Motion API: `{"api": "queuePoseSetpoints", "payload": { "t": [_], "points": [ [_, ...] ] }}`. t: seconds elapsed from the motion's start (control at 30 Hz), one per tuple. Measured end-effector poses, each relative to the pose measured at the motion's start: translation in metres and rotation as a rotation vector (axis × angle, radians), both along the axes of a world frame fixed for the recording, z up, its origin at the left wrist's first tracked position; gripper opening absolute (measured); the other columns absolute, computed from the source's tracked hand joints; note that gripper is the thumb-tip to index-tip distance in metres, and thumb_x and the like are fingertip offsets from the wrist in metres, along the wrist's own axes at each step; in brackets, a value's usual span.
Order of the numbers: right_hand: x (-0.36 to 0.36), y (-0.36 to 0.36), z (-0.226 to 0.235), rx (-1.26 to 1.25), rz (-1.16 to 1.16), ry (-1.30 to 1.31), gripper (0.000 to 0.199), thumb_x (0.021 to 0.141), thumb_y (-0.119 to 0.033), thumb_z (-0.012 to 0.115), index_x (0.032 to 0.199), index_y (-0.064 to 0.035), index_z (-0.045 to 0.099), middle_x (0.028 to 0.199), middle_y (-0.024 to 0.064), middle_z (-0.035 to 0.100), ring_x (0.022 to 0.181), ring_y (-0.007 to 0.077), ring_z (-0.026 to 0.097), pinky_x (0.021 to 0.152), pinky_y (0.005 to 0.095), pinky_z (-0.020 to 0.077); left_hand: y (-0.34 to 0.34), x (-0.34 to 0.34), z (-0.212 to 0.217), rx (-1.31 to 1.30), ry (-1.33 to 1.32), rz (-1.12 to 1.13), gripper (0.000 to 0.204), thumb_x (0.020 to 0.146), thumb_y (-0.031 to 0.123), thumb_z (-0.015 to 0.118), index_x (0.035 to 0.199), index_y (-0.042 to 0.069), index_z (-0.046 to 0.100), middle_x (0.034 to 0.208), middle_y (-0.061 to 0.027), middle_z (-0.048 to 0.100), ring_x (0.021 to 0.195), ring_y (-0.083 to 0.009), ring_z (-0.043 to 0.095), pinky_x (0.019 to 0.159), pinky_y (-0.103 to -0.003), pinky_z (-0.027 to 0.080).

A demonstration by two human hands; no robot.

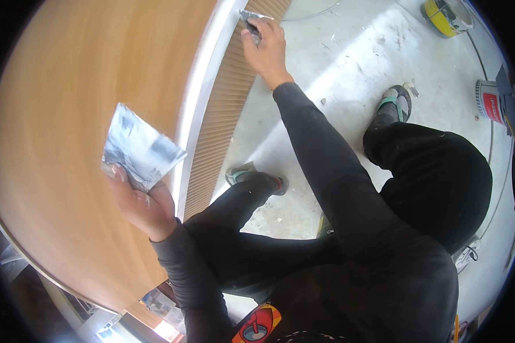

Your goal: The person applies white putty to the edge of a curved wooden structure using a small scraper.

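Your right hand (pixel 266 46) pinches a putty knife (pixel 249 17) against the white strip (pixel 203 86), blade on the seam. Your left hand (pixel 140 200) grips a flat scraper (pixel 140 146) raised aside, keeping it ready.

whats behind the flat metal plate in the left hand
Behind the flat metal plate, held by the left hand, is the smooth wooden panel. The part directly behind it is covered.

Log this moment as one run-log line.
left hand: holds flat metal plate | right hand: presses putty knife at pale trim strip | posture: squatting
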State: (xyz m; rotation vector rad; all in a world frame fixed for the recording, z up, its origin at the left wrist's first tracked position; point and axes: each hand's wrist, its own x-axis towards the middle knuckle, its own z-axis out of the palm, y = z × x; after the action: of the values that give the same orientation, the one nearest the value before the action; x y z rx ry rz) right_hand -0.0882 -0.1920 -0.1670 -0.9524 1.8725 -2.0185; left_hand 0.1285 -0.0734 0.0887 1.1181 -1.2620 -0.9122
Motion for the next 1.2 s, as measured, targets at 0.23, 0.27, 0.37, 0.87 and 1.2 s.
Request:
{"api": "queuePoseSetpoints", "payload": {
  "t": [0.23, 0.27, 0.37, 0.87, 1.2],
  "points": [
    [0.014, -0.031, -0.001, 0.076, -0.174, 0.147, 0.035, 0.084, -0.027, 0.069, 0.114, -0.0083, 0.07, 0.124, 0.0147, 0.058, 0.118, 0.0352, 0.051, 0.099, 0.0504, 0.0388, -0.017, -0.034, 0.03, 0.036, 0.129, -0.143, 0.036, 0.104, 0.012, 0.05, 0.135, -0.007, 0.051, 0.141, -0.0129, 0.051, 0.132, -0.0197, 0.047, 0.114, -0.037, 0.036],
    [0.018, -0.033, 0.001, 0.061, -0.192, 0.12, 0.034, 0.084, -0.024, 0.069, 0.113, -0.0069, 0.07, 0.122, 0.0142, 0.059, 0.118, 0.0353, 0.052, 0.099, 0.05, 0.0389, -0.021, -0.033, 0.029, 0.04, 0.132, -0.15, 0.036, 0.104, 0.012, 0.05, 0.135, -0.007, 0.051, 0.141, -0.0129, 0.051, 0.132, -0.0197, 0.047, 0.114, -0.037, 0.036],
    [0.036, -0.029, 0.001, -0.045, -0.129, 0.168, 0.032, 0.083, -0.02, 0.069, 0.112, -0.0062, 0.07, 0.119, 0.0136, 0.061, 0.116, 0.0355, 0.054, 0.099, 0.0487, 0.0401, -0.033, -0.026, 0.024, -0.111, -0.192, -0.109, 0.035, 0.105, 0.012, 0.048, 0.135, -0.007, 0.051, 0.14, -0.0128, 0.052, 0.129, -0.0194, 0.049, 0.112, -0.037, 0.038],
    [-0.04, -0.023, 0.01, -0.069, 0.201, -0.173, 0.028, 0.093, -0.018, 0.058, 0.116, -0.0026, 0.068, 0.115, 0.0207, 0.067, 0.105, 0.0368, 0.063, 0.093, 0.0421, 0.0499, -0.062, -0.034, 0.005, -0.181, -0.724, -0.076, 0.034, 0.106, 0.014, 0.046, 0.135, -0.005, 0.05, 0.134, -0.0111, 0.055, 0.125, -0.0188, 0.051, 0.111, -0.036, 0.039],
    [0.002, 0.021, 0.027, 0.042, 0.374, -0.078, 0.028, 0.093, -0.018, 0.06, 0.116, -0.0039, 0.067, 0.116, 0.0174, 0.066, 0.111, 0.0383, 0.059, 0.098, 0.0437, 0.0462, -0.081, -0.051, 0.0, 0.082, -0.125, -0.172, 0.032, 0.105, 0.011, 0.048, 0.133, -0.006, 0.051, 0.13, -0.0132, 0.057, 0.121, -0.0209, 0.055, 0.105, -0.035, 0.045]
  ]
}}
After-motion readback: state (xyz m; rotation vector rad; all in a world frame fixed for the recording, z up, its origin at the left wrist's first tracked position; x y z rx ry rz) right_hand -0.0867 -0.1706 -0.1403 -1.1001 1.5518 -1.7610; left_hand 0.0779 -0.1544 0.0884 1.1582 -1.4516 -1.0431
